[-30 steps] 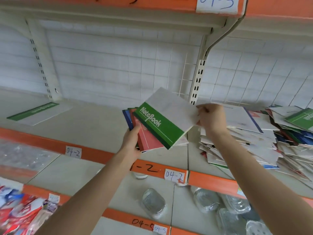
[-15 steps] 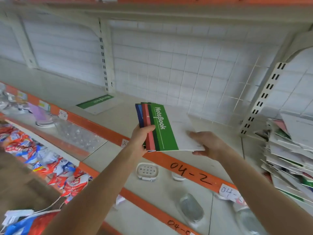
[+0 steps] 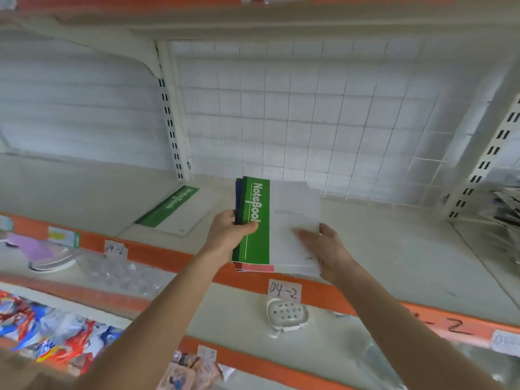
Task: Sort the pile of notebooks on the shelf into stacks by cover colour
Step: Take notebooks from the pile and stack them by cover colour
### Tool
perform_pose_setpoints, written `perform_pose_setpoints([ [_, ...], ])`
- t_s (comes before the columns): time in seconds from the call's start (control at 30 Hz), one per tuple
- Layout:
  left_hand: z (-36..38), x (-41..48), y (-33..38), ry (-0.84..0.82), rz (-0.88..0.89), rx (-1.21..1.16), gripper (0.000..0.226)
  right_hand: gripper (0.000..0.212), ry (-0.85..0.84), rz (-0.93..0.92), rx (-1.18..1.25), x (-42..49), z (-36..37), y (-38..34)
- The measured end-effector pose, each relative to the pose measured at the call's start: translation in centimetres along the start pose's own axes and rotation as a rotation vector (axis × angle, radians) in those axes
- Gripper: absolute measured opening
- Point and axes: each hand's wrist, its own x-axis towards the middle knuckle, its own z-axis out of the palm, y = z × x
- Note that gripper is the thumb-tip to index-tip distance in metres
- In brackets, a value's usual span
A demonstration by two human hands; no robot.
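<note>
Both hands hold a small bunch of notebooks above the shelf's front edge. A green-spined "NoteBook" [image 3: 277, 223] is on top, with a red cover [image 3: 257, 267] and a blue one [image 3: 238, 198] peeking out beneath. My left hand [image 3: 229, 235] grips the spine side, thumb over the green band. Around the bunch's right edge curls my right hand [image 3: 323, 243], its thumb on the white cover. A single green notebook [image 3: 176, 209] lies flat on the shelf [image 3: 394, 249] to the left. The mixed notebook pile [image 3: 506, 206] is blurred at the far right edge.
White wire-grid back panel [image 3: 309, 122] and slotted uprights [image 3: 171, 119] stand behind. The orange shelf lip carries "04-2" labels [image 3: 284, 289]. The lower shelf holds a white soap dish [image 3: 287, 313], clear plastic items and colourful packets [image 3: 50, 333].
The view has swung left, leaving the pile at the far right edge. The held bunch has squared up and come nearer the lone green notebook; both hands keep their hold.
</note>
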Motion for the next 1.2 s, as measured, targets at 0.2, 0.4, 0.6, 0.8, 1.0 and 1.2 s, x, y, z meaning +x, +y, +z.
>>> perform_pose_setpoints([
  [0.2, -3.8, 2.9, -0.9, -0.122, 0.063, 0.134, 0.016, 0.021, 0.046, 0.063, 0.117, -0.2, 2.7, 1.5],
  [0.4, -7.2, 4.7, -2.2, -0.128, 0.005, 0.281, 0.017, 0.019, 0.124, -0.028, 0.128, 0.2, 5.3, 2.3],
  [0.6, -12.0, 6.7, -2.3, -0.050, -0.073, 0.304, 0.060, 0.022, 0.151, -0.125, 0.119, 1.2, 7.0, 2.0],
  [0.8, -15.3, 9.4, -4.6, 0.249, 0.031, 0.540, 0.050, 0.019, 0.112, -0.112, 0.117, 1.8, 7.9, 2.2],
  [1.0, -15.6, 9.8, -5.9, 0.233, 0.016, 1.112, 0.036, 0.019, 0.095, -0.126, 0.112, 2.4, 8.2, 2.3],
  [1.2, -12.8, 8.8, -6.0, -0.082, 0.060, 1.324, 0.059, 0.022, 0.105, -0.112, 0.095, 2.4, 8.2, 2.7],
])
